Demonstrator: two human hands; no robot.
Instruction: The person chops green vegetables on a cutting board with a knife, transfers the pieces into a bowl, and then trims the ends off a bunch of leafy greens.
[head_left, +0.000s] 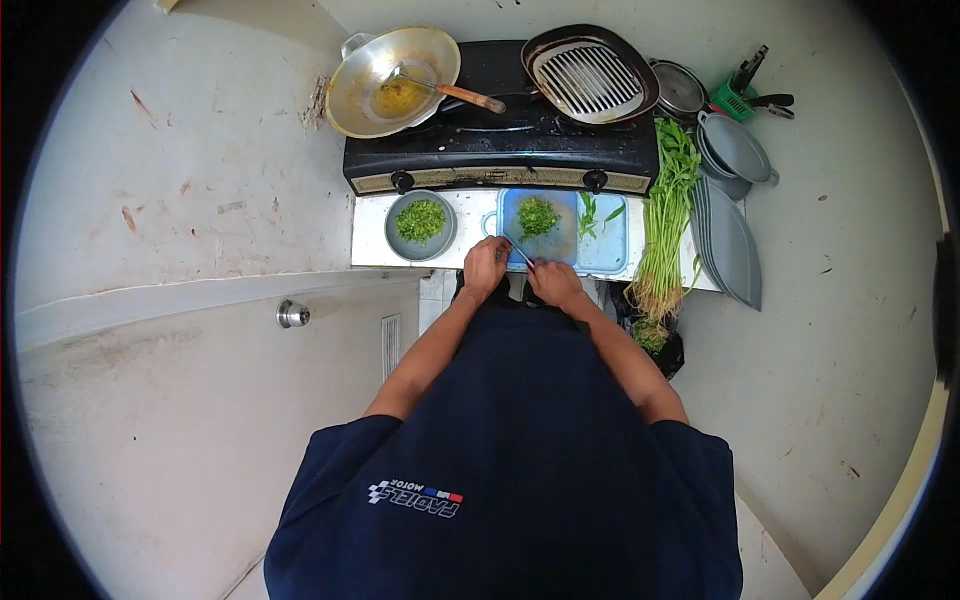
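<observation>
My right hand [552,281] is closed on the handle of a small knife [519,252] at the near edge of a blue cutting board [610,255]. Close to the tip of the blade is my left hand [487,262], its fingers bent together at the board's lower left corner; whether they pinch anything is too small to tell. Chopped greens [538,216] lie in a pile on the board, beyond both hands. A few longer leaves [588,214] rest on its right part. Left of the board, a grey bowl [393,240] holds more chopped greens [420,221].
Behind the board stands a black stove [500,145] with a wok [345,95], a wooden-handled ladle [470,97] and a grill pan [590,80]. To the right are long leafy stalks [663,230], grey plates [735,245], a grey pot [738,150] and a green basket [733,100].
</observation>
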